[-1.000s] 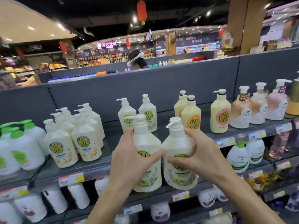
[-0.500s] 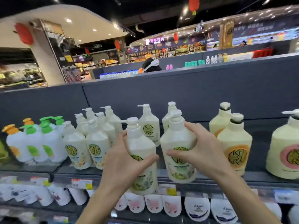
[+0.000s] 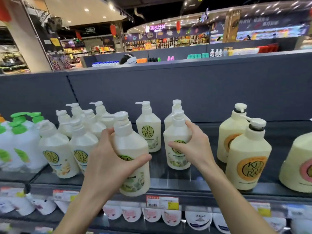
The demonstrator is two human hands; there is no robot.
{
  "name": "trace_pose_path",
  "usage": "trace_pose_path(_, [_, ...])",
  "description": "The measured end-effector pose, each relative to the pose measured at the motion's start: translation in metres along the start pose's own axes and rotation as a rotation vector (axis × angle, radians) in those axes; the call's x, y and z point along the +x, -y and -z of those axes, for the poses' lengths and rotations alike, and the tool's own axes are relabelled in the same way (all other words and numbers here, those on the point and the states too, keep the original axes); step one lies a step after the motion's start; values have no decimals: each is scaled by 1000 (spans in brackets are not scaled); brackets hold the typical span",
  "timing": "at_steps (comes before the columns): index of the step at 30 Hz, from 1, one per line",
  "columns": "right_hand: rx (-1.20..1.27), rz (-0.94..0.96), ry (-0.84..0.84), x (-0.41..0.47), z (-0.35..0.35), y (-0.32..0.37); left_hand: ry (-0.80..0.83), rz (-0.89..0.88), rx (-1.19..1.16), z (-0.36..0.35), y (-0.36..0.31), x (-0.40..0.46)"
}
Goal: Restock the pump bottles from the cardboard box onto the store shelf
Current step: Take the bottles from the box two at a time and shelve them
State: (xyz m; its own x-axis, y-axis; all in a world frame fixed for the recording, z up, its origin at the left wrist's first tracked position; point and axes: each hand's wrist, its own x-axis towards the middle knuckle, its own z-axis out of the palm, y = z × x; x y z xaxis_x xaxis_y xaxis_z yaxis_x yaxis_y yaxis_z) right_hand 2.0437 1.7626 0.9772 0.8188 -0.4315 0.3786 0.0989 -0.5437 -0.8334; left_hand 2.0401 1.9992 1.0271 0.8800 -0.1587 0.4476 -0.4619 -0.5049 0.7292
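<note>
My left hand (image 3: pixel 108 159) grips a white pump bottle with a green label (image 3: pixel 133 149), held at the front edge of the dark top shelf (image 3: pixel 168 181). My right hand (image 3: pixel 194 146) wraps a second white green-label pump bottle (image 3: pixel 175 132), whose base rests on the shelf deeper in. Behind them stand two more of the same bottles (image 3: pixel 148 130), one partly hidden by the right-hand bottle. The cardboard box is out of view.
White pump bottles with yellow labels (image 3: pixel 57 149) crowd the shelf to the left, green-capped ones (image 3: pixel 18 141) further left. Cream bottles with orange labels (image 3: pixel 248 159) stand at the right. Price tags (image 3: pixel 162 201) line the shelf edge; lower shelves hold more bottles.
Both hands have carried their bottles up and forward to the top shelf. The right-hand bottle now stands on the shelf surface; the view has shifted left and closer.
</note>
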Motion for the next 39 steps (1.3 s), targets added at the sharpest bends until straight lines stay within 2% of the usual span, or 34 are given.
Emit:
trace_pose_path(14, [-61,8,52,3,-6,-2,59,-52,-46,-8,16,24])
trace_pose_path(18, [-32,-92,33,-14,-2,-11,53,-73,-42,-11,18,31])
trace_pose_path(21, [-203,-140,63,-39,7,-27,51,-96,-37,-16,20,36])
trace_pose_path(25, [-605,-181,299,-69,12,-51,48,-118,-5,-28,23,42])
trace_pose_path(28, [-836,-136,357,-78,6,-63,58,-118,-12,-39,27,46])
trace_pose_path(39, [-910,-82,349,-83,5,-68,48,-96,8,-77,47,59])
